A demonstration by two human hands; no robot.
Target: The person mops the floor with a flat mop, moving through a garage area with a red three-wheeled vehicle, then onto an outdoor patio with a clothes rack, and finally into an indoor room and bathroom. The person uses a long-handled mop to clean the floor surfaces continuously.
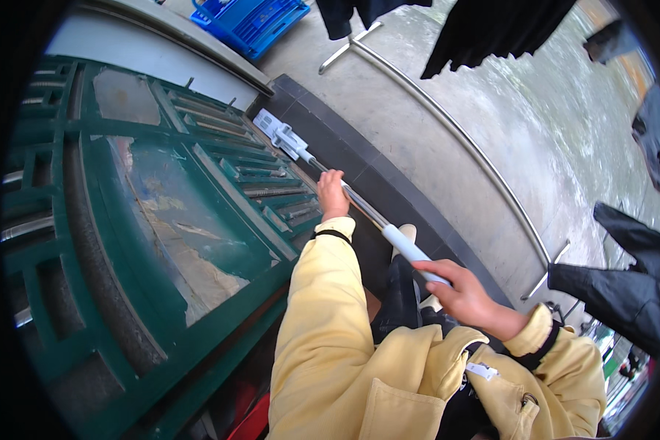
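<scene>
A mop (405,245) with a metal pole, a pale blue grip and a light blue plastic head slants across the middle of the view. Its head rests at the far end, over the dark tiled step (359,158) beside the green metal door. My left hand (333,195) is closed round the metal pole, fairly near the head. Farther back, my right hand (463,293) wraps the end of the pale blue grip. The underside of the mop head is hidden.
On the left stands the green metal door (176,213), its panel peeling. A blue plastic basket (253,26) sits on the concrete floor at the top. A metal rack's base bar (462,143) runs along the right, with dark clothes (612,286) hanging there. My shoes are below the pole.
</scene>
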